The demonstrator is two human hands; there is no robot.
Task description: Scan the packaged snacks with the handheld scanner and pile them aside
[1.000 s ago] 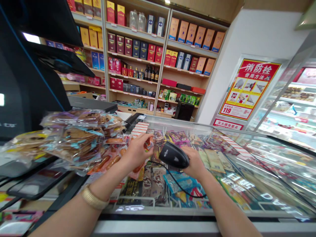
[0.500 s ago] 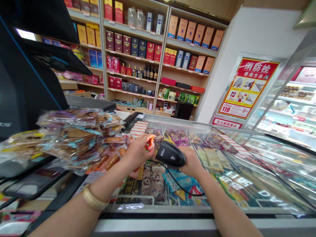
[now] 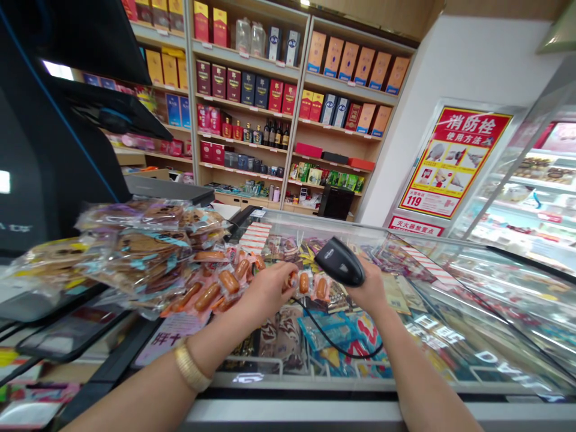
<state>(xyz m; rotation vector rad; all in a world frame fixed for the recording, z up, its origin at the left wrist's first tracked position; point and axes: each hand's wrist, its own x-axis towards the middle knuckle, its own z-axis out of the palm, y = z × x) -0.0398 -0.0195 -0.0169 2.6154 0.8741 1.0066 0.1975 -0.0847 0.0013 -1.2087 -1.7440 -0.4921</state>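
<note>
Left hand [image 3: 272, 291] over the glass-topped case [image 3: 306, 413], near the middle. Fingers bent inward, thumb and forefinger pinching a small wrapped sausage [image 3: 291, 280], mostly hidden by the hand. Remaining fingers curled; how tightly, cannot tell. Gold bracelet [image 3: 191, 366] on that wrist.

Two more sausages [image 3: 304, 282], each in clear wrap, just past the left fingertips, side by side, between the two hands.

Right hand [image 3: 368, 288] wrapped round the grip of a black scanner [image 3: 339, 262]; fingers closed, partly hidden behind it. Scanner head tilts up and toward the left, held above the case, apart from the sausages. Black cable [image 3: 327, 339] loops beneath, over the glass.

Sausage pile [image 3: 229, 281] beside the left forearm, each piece in clear film. Bagged snacks [image 3: 144, 246], brown and flat, stacked just left of it. Printed card [image 3: 166, 339] nearer the wearer. Dark terminal [image 3: 45, 156] at far left.

Under the glass: packets in several colours, divided by white wire. Behind: shelves [image 3: 300, 84] of boxes and bottles; red-and-yellow poster [image 3: 456, 162] on the wall to the right.
</note>
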